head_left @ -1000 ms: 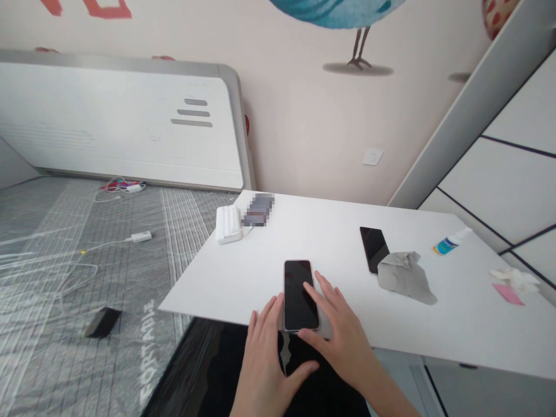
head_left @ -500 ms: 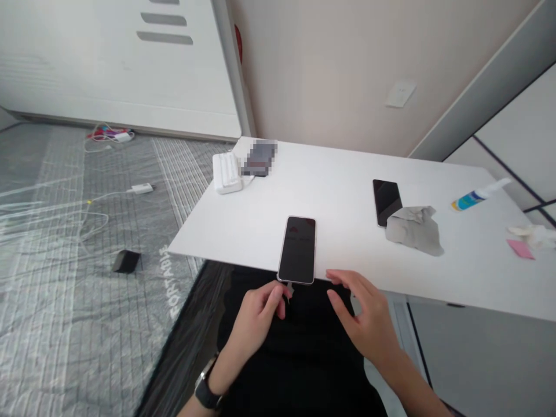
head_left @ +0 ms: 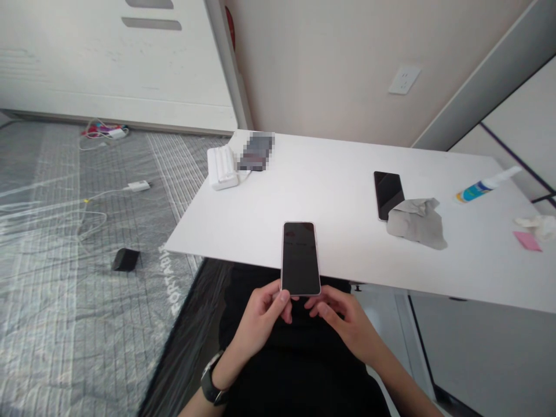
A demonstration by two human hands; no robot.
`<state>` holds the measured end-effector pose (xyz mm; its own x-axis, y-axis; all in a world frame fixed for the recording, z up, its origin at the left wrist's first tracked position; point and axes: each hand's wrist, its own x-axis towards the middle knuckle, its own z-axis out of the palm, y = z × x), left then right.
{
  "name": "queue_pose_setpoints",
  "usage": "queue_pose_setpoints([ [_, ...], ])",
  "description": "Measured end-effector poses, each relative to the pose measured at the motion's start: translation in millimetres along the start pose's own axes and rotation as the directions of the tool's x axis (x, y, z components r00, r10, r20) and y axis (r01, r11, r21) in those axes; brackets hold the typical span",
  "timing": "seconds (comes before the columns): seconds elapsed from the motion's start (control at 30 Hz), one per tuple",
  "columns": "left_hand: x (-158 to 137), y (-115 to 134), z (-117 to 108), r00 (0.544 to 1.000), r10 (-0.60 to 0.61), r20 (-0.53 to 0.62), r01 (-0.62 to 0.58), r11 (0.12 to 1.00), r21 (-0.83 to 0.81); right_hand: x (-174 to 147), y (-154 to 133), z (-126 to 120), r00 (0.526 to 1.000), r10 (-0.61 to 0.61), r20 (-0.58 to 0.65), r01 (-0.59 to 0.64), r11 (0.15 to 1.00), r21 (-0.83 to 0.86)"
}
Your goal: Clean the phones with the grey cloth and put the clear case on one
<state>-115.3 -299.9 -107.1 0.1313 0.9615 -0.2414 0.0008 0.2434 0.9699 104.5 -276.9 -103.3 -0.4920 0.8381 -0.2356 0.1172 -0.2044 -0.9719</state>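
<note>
A dark-screened smartphone (head_left: 300, 259) with a pale rim reaches over the front edge of the white table (head_left: 347, 255), its near end sticking out towards me. My left hand (head_left: 267, 310) grips its lower left corner, thumb at the front edge and the other fingers tucked below. At the lower right corner is my right hand (head_left: 336, 310), fingers loosely bent and the thumb apart from them. Its fingertips are at or just under the phone's near edge; whether they touch it I cannot tell. The phone's underside is hidden.
Right of centre, a second phone (head_left: 388, 195) lies partly under a grey cloth (head_left: 417, 223). Farther right are a spray bottle (head_left: 475, 190) and a pink pad (head_left: 527, 241). A white charging box (head_left: 222, 167) stands at the back left. A black block (head_left: 125, 259) rests on the plastic-covered surface.
My left hand has taken hold of the phone's corner, and the phone has come nearer to me and turned slightly. My right hand has moved left and in to the phone's lower right corner.
</note>
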Motion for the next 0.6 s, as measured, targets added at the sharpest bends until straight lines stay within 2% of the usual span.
queue_pose_setpoints([
  [0.07, -7, -1, 4, 1.0, -0.006, 0.03, 0.006, 1.0, 0.001, 1, 2, 0, 0.996, -0.008, 0.091, -0.005, 0.99, 0.141],
  [0.13, -11, -3, 9, 1.0, -0.017, 0.018, 0.017, 1.0, -0.003, 1, 5, 1, 0.993, -0.006, 0.116, -0.019, 0.978, 0.209],
  [0.27, -15, -7, 16, 0.999, -0.029, -0.025, 0.029, 1.0, -0.001, 0, 10, 4, 0.997, 0.018, 0.08, -0.035, 0.974, 0.222],
  [0.4, -17, -7, 18, 1.0, -0.015, -0.01, 0.015, 1.0, 0.027, -3, 11, 6, 0.999, 0.043, 0.028, -0.048, 0.972, 0.229],
  [0.6, -16, -9, 14, 1.0, 0.006, -0.024, -0.004, 0.998, 0.069, 0, 10, 8, 0.999, 0.042, 0.029, -0.048, 0.973, 0.228],
])
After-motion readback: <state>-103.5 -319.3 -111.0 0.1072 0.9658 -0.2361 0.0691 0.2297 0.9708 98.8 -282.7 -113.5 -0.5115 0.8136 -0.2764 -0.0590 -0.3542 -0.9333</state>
